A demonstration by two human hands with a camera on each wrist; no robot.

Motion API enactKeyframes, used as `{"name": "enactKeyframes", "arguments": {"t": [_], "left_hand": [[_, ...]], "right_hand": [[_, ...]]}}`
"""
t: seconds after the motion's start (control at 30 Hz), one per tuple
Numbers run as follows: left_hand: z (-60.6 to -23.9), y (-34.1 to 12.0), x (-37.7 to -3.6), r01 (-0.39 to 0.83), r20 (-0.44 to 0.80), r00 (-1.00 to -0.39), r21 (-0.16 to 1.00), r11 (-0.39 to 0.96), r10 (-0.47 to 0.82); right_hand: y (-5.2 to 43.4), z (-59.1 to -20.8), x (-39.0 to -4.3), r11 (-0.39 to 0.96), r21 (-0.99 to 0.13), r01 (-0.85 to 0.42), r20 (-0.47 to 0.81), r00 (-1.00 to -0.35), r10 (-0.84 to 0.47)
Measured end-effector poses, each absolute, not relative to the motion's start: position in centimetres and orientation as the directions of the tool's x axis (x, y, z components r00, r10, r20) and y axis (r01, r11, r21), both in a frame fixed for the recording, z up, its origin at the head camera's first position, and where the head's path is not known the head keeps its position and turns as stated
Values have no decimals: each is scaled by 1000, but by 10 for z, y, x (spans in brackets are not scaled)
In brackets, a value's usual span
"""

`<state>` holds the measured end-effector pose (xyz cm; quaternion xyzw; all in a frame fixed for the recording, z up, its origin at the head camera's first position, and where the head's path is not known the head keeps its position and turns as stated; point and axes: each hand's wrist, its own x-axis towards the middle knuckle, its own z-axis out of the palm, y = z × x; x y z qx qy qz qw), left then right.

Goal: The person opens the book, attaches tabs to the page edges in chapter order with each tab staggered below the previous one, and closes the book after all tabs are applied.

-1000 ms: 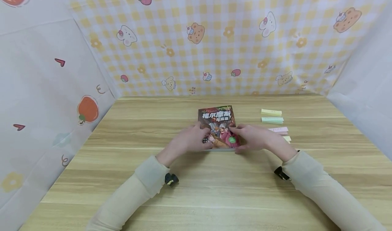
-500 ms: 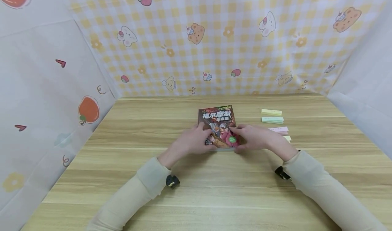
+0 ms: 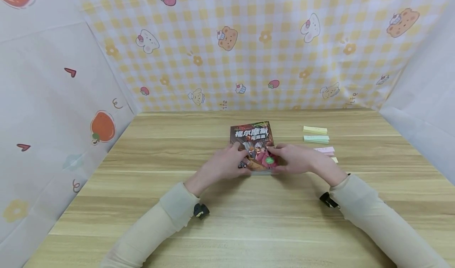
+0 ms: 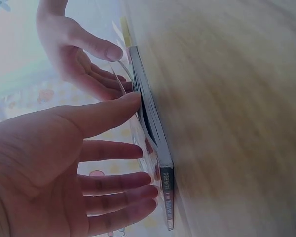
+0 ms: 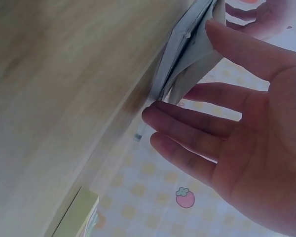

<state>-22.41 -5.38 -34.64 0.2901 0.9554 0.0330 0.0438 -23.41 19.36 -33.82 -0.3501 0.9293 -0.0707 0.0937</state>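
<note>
Yellow checked cloth with bears, rabbits and strawberries hangs behind the wooden table (image 3: pixel 249 220), and paler sheets printed with oranges close in both sides. On the table, about the middle and toward the back, lies the book (image 3: pixel 252 135) — a paperback with a dark, illustrated cover and large white characters across its top.

My left hand (image 3: pixel 222 165) rests on the near left part of the book; its fingers (image 4: pixel 113 111) are loosely extended rather than curled, the thumb tip laid against the edge of the cover. In my left wrist view the book (image 4: pixel 155 143) shows side-on, its cover and a few leaves lifted slightly away from the block of pages.

My right hand (image 3: pixel 296 159) sits at the near right corner of the book. From my right wrist view the fingers (image 5: pixel 187 118) are stretched out and relaxed, their tips meeting the fanned page edges of the book (image 5: pixel 187 54) — touching, not gripping.

Just right of my right hand lies a row of sticky note pads (image 3: pixel 316 135): yellow farthest back, then green, then pink, with a pale yellow one mostly hidden behind my wrist. Cream sleeves cover both my forearms.
</note>
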Motion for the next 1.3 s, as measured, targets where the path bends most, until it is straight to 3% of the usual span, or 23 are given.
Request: {"name": "enactKeyframes", "arguments": {"t": [0.43,0.73,1.3], "left_hand": [[-341,-56,-227,672,4,-740,47,739,673],[-342,-60,-229,735,53,-678,77,674,733],[-339,-66,-228,769,76,-636,143,623,768]], "right_hand": [[194,-333,-233,720,-167,-673,-63,-722,-689],[197,-332,-234,714,-209,-669,-43,-723,-690],[200,-331,-233,723,-298,-623,-25,-752,-658]]}}
